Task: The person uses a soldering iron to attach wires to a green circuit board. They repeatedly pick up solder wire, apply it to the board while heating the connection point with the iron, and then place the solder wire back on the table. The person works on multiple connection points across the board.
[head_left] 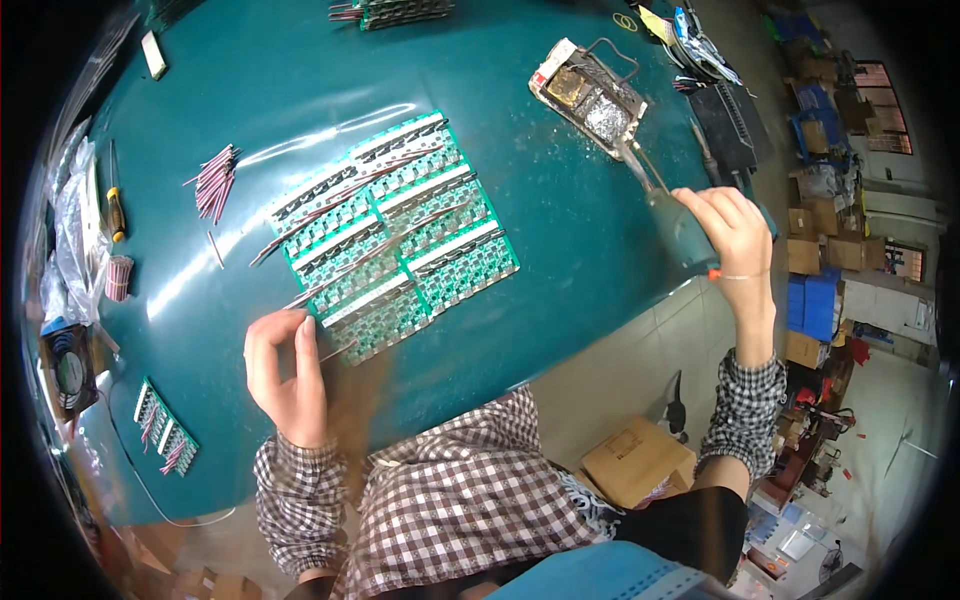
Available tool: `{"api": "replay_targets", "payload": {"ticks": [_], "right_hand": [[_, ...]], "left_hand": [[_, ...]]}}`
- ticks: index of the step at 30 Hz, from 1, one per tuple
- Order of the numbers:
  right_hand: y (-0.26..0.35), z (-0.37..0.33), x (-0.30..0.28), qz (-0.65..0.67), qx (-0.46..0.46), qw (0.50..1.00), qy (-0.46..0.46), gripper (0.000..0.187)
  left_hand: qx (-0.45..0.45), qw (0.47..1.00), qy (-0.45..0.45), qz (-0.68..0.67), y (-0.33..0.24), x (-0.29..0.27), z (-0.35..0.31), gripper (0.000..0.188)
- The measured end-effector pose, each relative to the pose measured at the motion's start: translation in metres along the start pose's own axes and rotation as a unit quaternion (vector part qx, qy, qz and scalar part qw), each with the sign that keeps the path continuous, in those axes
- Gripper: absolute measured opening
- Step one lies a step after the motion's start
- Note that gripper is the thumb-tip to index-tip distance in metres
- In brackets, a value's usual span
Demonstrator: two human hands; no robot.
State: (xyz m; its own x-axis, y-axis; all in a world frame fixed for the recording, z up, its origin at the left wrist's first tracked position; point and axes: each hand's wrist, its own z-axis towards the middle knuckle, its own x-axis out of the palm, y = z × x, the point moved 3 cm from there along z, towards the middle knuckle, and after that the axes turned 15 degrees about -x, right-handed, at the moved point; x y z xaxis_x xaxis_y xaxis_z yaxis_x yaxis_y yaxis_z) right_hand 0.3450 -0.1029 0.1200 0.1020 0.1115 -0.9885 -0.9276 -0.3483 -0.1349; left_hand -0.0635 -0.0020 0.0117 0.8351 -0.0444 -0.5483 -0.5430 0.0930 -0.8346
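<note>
Right hand (735,232) grips soldering iron (650,180), tip at stand (588,98), one o'clock. Left hand (287,368) pinches wire (335,352) beside boards (395,235); a hot tip swinging back risks burning fingers.

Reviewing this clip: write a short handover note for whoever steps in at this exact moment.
Left hand: on the table at the near corner of the boards, fingers pinching a thin wire.
Right hand: raised off the table's right edge, gripping a soldering iron; its tip is at the iron stand.
Boards: green panel, mid-table, red wires already lying across several rows.
Loose wires: pile left of the boards.
Done: some rows wired. Left: cannot tell how many joints are soldered.
</note>
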Motion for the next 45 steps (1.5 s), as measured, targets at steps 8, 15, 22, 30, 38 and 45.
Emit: {"api": "replay_targets", "payload": {"ticks": [8, 15, 22, 30, 38, 45], "right_hand": [[-0.027, -0.040, 0.031, 0.452, 0.375, 0.771, -0.246, 0.035], [-0.059, -0.055, 0.080, 0.716, 0.469, 0.451, -0.251, 0.032], [-0.040, -0.058, 0.050, 0.524, 0.462, 0.621, -0.355, 0.033], [0.005, -0.021, 0.055, 0.392, 0.390, 0.752, -0.358, 0.029], [0.023, -0.059, 0.050, 0.501, 0.483, 0.606, -0.386, 0.026], [0.057, -0.073, 0.038, 0.656, 0.434, 0.466, -0.405, 0.033]], "left_hand": [[-0.036, 0.998, 0.003, -0.057, 0.012, 0.003, -0.001, 0.004], [-0.055, 0.996, 0.005, -0.065, 0.022, 0.002, -0.001, 0.004], [-0.062, 0.994, 0.002, -0.087, 0.024, 0.004, 0.000, 0.005], [-0.069, 0.992, 0.008, -0.102, 0.026, 0.004, -0.001, 0.005], [-0.068, 0.991, 0.015, -0.113, 0.020, 0.005, -0.001, 0.006], [-0.064, 0.989, 0.022, -0.132, 0.017, 0.006, -0.004, 0.010]]}}
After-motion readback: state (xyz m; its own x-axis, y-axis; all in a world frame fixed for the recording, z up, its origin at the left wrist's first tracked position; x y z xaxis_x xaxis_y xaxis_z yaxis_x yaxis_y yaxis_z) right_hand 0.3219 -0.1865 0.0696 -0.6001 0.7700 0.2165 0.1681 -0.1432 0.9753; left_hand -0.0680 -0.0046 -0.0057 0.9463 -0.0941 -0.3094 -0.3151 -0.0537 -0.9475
